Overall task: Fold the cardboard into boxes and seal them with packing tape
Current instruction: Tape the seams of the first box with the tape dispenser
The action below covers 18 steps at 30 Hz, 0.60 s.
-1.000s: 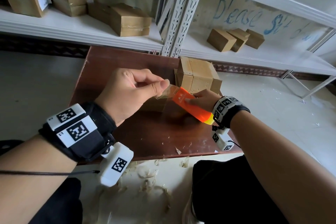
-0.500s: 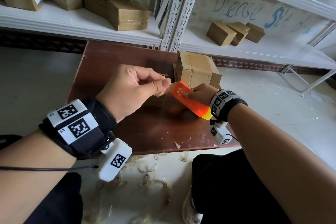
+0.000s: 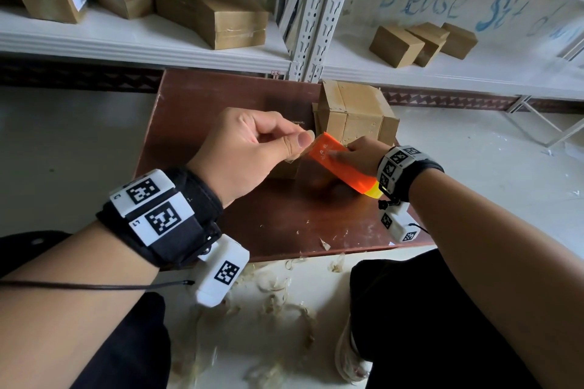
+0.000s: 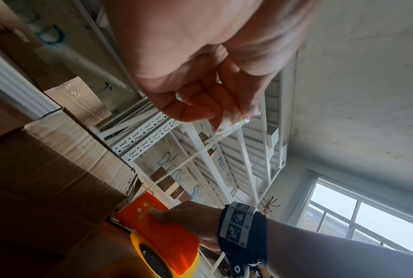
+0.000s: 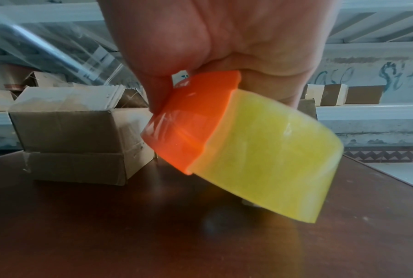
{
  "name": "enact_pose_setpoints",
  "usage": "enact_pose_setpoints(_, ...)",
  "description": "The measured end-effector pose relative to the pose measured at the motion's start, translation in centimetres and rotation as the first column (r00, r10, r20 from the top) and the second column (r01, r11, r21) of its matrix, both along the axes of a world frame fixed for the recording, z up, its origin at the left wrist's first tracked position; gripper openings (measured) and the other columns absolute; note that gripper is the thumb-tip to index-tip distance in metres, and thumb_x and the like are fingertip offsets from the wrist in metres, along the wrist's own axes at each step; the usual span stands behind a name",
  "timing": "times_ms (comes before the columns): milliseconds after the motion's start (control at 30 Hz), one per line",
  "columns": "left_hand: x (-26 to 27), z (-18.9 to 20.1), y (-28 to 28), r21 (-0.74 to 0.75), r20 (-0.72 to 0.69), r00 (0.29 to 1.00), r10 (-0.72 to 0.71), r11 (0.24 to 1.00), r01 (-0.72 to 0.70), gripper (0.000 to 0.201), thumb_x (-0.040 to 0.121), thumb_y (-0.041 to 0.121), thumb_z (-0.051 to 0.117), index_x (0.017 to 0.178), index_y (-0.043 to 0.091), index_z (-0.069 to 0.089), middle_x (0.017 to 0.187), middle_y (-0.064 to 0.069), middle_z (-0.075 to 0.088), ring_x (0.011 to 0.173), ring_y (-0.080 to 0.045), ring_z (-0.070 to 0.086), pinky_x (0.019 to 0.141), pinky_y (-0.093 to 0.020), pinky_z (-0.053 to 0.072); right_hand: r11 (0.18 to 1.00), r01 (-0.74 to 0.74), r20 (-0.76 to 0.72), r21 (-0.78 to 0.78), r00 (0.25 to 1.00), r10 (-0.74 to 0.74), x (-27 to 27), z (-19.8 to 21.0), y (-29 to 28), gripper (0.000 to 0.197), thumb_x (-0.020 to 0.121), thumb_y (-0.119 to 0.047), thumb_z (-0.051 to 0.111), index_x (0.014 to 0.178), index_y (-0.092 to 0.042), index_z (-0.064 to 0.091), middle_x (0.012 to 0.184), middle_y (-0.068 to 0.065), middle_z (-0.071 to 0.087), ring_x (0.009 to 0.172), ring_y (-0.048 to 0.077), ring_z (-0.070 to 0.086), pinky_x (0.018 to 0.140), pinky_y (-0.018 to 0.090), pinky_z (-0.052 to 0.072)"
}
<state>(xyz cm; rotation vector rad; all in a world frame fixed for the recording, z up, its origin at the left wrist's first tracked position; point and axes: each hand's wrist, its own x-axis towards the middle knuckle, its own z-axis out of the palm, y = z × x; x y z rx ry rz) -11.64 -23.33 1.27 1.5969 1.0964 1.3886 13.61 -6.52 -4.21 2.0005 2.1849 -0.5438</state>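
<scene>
Cardboard box (image 3: 357, 110) stands near the far right corner of the brown table (image 3: 202, 98), its matt tan flaps closed and the seams covered with clear glossy tape. A second small box (image 5: 72, 143) sits just beside it, more toward the middle of the table, with creased walls and a shiny film over its top; from the head view it is mostly hidden behind the left hand (image 3: 249, 148).

That hand pinches the free end of the tape strip (image 4: 200, 150) between thumb and curled fingers. The strip is thin, transparent and stretched tight down to the tape dispenser (image 3: 341, 164). This is a smooth orange plastic shell over a roll of yellowish translucent tape (image 5: 272, 159), held a little above the table near its right edge. The right hand (image 3: 363, 155) grips the shell firmly, thumb pressed on its flat printed face.

Pale scraps (image 3: 284, 287) of torn material lie on the floor by the near edge of the table. Plain brown boxes (image 3: 423, 41) rest on the white metal shelves (image 3: 221, 50) behind.
</scene>
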Motion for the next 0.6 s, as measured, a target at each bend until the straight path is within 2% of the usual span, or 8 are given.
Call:
enact_pose_setpoints(100, -0.04, 0.07, -0.02, -0.008, 0.004, 1.0, 0.007, 1.0, -0.007, 0.022, 0.092, 0.016, 0.077, 0.076, 0.001, 0.076, 0.073, -0.005, 0.073, 0.074, -0.006, 0.066, 0.079, -0.026, 0.051, 1.0, -0.009, -0.002, 0.004, 1.0, 0.009, 0.05, 0.05, -0.01, 0.068, 0.096, -0.073, 0.047, 0.115, -0.012, 0.072, 0.102, 0.01, 0.072, 0.083, 0.023, 0.067, 0.062, 0.027, 0.046)
enact_pose_setpoints(200, 0.16, 0.09, -0.07, 0.0, -0.012, 1.0, 0.005, 1.0, -0.005, 0.022, 0.092, 0.016, 0.077, 0.077, 0.001, 0.077, 0.073, -0.011, 0.072, 0.074, -0.006, 0.066, 0.08, -0.028, 0.052, 1.0, -0.001, -0.007, 0.001, 1.0, 0.001, 0.1, 0.17, -0.11, 0.067, 0.096, -0.073, 0.047, 0.115, -0.013, 0.072, 0.098, 0.007, 0.071, 0.079, 0.019, 0.065, 0.06, 0.026, 0.045)
enact_pose_setpoints(300, 0.24, -0.1, 0.06, 0.0, 0.007, 1.0, 0.012, 1.0, -0.012, 0.024, 0.092, 0.019, 0.077, 0.076, 0.001, 0.075, 0.073, -0.016, 0.072, 0.072, -0.01, 0.065, 0.081, -0.035, 0.055, 1.0, -0.003, -0.012, -0.004, 1.0, 0.003, 0.1, 0.17, -0.16, 0.067, 0.096, -0.073, 0.047, 0.113, -0.013, 0.072, 0.093, 0.005, 0.069, 0.076, 0.018, 0.064, 0.059, 0.026, 0.044)
enact_pose_setpoints(367, 0.24, -0.16, 0.16, -0.011, 0.023, 0.999, 0.023, 1.0, -0.023, 0.025, 0.092, 0.019, 0.077, 0.075, 0.0, 0.075, 0.073, -0.017, 0.072, 0.072, -0.012, 0.065, 0.082, -0.037, 0.055, 1.0, -0.007, -0.018, -0.004, 1.0, 0.007, 0.06, 0.13, -0.11, 0.067, 0.096, -0.073, 0.047, 0.113, -0.013, 0.072, 0.097, 0.007, 0.071, 0.076, 0.017, 0.064, 0.059, 0.026, 0.043)
enact_pose_setpoints(500, 0.32, -0.18, 0.11, -0.028, 0.031, 0.999, 0.028, 0.999, -0.027, 0.026, 0.093, 0.018, 0.076, 0.079, -0.004, 0.073, 0.072, -0.015, 0.071, 0.072, -0.004, 0.066, 0.078, -0.028, 0.051, 1.0, -0.019, -0.008, -0.004, 1.0, 0.019, -0.16, 0.26, -0.3, 0.066, 0.098, -0.071, 0.046, 0.119, -0.014, 0.071, 0.107, 0.009, 0.072, 0.082, 0.02, 0.064, 0.06, 0.025, 0.043)
enact_pose_setpoints(600, 0.54, -0.21, -0.06, -0.028, 0.021, 0.999, 0.026, 0.999, -0.025, 0.022, 0.094, 0.019, 0.075, 0.081, 0.001, 0.073, 0.069, -0.008, 0.07, 0.066, -0.008, 0.06, 0.069, -0.022, 0.049, 0.999, -0.033, 0.007, -0.01, 0.999, 0.033, -0.24, 0.31, -0.42, 0.066, 0.099, -0.071, 0.044, 0.124, -0.015, 0.07, 0.11, 0.009, 0.072, 0.086, 0.022, 0.065, 0.061, 0.025, 0.043)
